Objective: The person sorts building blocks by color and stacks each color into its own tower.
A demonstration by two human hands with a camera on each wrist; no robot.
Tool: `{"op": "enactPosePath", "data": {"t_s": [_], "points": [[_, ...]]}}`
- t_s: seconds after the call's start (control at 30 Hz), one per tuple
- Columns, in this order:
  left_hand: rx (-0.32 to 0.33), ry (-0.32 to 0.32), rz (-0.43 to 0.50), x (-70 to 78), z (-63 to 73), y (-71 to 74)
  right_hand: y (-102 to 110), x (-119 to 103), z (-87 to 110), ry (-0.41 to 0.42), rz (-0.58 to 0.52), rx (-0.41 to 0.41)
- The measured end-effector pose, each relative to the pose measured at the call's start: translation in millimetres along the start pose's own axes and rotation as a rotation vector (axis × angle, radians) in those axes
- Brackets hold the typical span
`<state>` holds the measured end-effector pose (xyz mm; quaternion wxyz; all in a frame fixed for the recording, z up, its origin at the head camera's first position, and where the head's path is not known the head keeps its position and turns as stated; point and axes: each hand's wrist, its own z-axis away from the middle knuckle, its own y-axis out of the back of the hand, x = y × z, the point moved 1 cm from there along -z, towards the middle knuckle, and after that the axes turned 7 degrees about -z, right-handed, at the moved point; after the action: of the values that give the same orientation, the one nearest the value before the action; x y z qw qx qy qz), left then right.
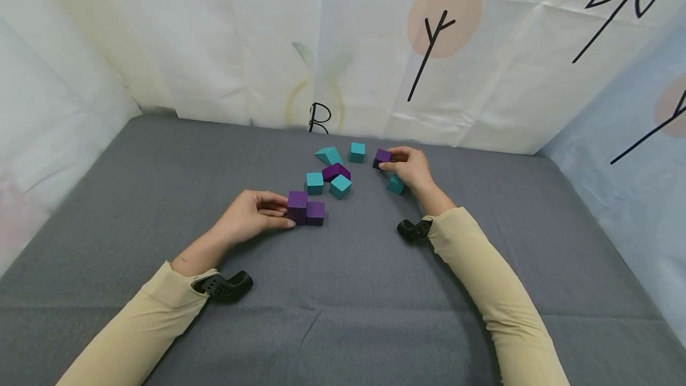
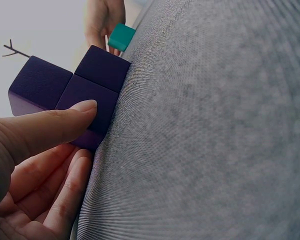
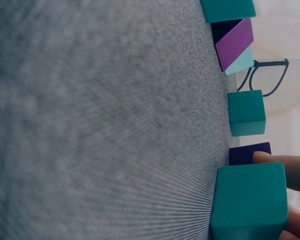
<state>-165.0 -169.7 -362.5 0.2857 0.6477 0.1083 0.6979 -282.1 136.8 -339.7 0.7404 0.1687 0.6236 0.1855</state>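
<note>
Three purple cubes form a small group: an upper purple cube [image 1: 297,202] sits on a lower purple cube [image 2: 87,105], and another purple cube [image 1: 315,213] stands against its right side. My left hand [image 1: 252,214] pinches the lower cube, its thumb on the near face and its fingers behind. Farther back and to the right, my right hand [image 1: 409,167] holds a purple cube [image 1: 382,158] between thumb and fingers. A teal cube [image 3: 250,200] lies beneath that hand, close to the wrist, and partly hides the held cube in the right wrist view.
Between the hands lie teal cubes [image 1: 314,183], [image 1: 340,186] and a purple triangular block [image 1: 336,172]. Behind them are a teal triangular block [image 1: 329,155] and one more teal cube [image 1: 356,152]. Grey cloth [image 1: 354,290] covers the table, and a printed curtain [image 1: 364,76] hangs along its back edge.
</note>
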Motion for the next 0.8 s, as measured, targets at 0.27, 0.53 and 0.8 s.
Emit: {"op": "enactPosePath", "data": {"t_s": [0.27, 0.53, 0.8], "points": [[0.002, 0.007, -0.008, -0.9, -1.0, -0.3, 1.9, -2.4, 3.4, 0.032, -0.002, 0.018], [-0.002, 0.004, -0.003, -0.8, 0.3, -1.5, 2.7, -3.7, 10.8, 0.065, -0.019, 0.022], [-0.003, 0.009, 0.000, -0.5, 0.3, -0.1, 1.9, -9.1, 17.1, 0.185, -0.116, 0.052]]}}
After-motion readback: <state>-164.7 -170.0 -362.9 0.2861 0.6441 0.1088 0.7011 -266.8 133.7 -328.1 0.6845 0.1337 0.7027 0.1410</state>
